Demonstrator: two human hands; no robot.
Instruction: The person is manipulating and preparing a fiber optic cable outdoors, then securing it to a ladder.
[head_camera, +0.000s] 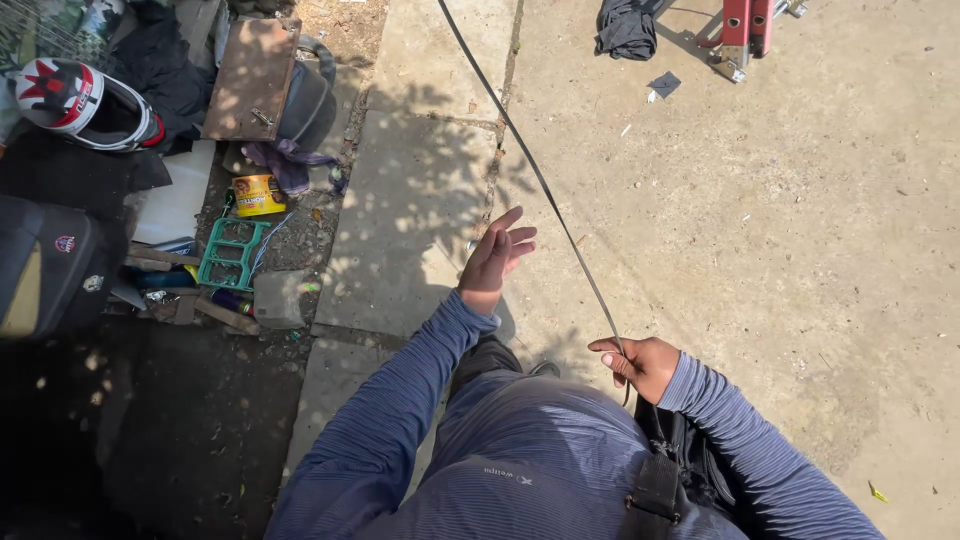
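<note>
I see the concrete pavement (800, 250) underfoot. A thin dark cable (540, 180) runs diagonally across it into my right hand (640, 362), whose fingers pinch the cable's lower end. Left of the cable, my left hand (495, 258) hovers, fingers spread wide, holding nothing.

The thin black strap (540, 180) pinched in the right hand (640, 365) looks like smooth, slightly glossy plastic or flat cable; which one cannot be told. Under it the pavement (800, 250) is rough, matt concrete, cracked at the joints. Left of the strap, the helmet (80, 100) has a hard glossy shell in white and red, the green crate (232, 252) is matt plastic, and the yellow tin (258, 194) shines like printed metal. The sleeves (400, 420) are finely ribbed matt blue cloth.
</note>
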